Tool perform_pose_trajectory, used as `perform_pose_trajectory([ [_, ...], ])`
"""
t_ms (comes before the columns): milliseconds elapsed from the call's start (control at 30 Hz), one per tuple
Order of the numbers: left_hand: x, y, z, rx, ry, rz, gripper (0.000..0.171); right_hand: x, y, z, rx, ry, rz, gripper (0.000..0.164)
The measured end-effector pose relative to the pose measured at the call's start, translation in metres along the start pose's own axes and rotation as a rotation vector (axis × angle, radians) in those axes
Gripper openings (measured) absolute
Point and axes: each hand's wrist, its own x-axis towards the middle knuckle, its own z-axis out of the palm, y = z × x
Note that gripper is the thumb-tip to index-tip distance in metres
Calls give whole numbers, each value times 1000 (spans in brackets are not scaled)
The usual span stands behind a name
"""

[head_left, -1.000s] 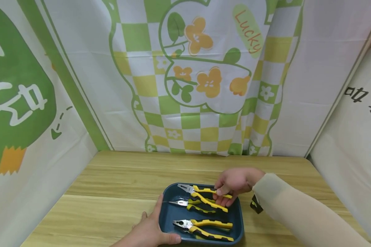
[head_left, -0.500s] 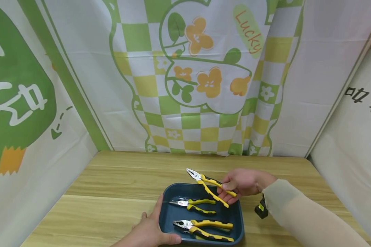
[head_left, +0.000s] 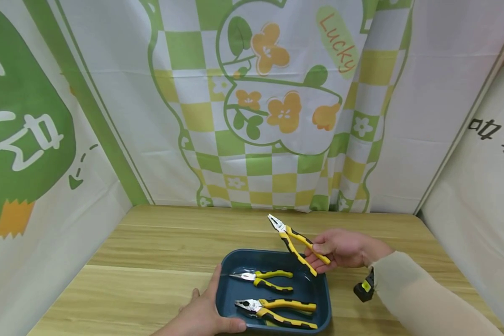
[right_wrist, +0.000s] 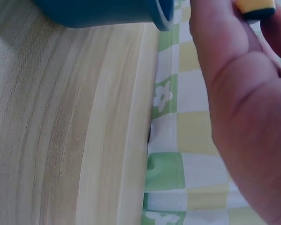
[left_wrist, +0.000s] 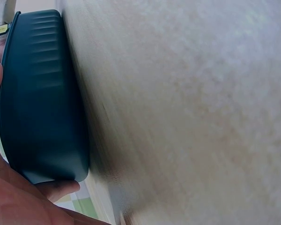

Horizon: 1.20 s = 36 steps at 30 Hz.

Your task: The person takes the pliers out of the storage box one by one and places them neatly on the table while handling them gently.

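Observation:
My right hand (head_left: 344, 247) pinches one handle of a pair of combination pliers (head_left: 296, 246) with yellow and black grips. These pliers hang over the far right rim of a dark blue tray (head_left: 325, 298), their handles spread and metal nose pointing up and left. A yellow handle end (right_wrist: 255, 8) shows beside the fingers in the right wrist view. My left hand (head_left: 201, 308) rests against the tray's left end, thumb on the near rim and fingers extended along the outer wall. Inside the tray lie long-nose pliers (head_left: 273, 281) and, nearer, another pair of combination pliers (head_left: 277, 311).
The tray stands on a wood-grain table (head_left: 151, 247). A checked cloth (head_left: 277, 177) hangs behind the table, with printed cloth walls left and right. A small black device (head_left: 364, 287) is strapped at the right wrist. Something yellow shows partly beneath the nearest pliers.
My right hand has lifted the combination pliers out of the tray and moved them up and to the right. The left hand and the other pliers stay where they were.

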Motion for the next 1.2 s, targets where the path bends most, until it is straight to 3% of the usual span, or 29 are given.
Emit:
perform_pose_trajectory([
  [367,2,1,1,14,9,-3,145,-22,11,-19,136,117,-55,39],
  [667,3,2,2,18,12,-14,145,-49,30,-38,232,151,-84,38],
  [967,3,2,1,3,19,5,145,-75,55,-55,253,196,-103,52],
  [1200,2,3,1,-16,22,27,145,-89,81,-65,306,233,-96,46],
])
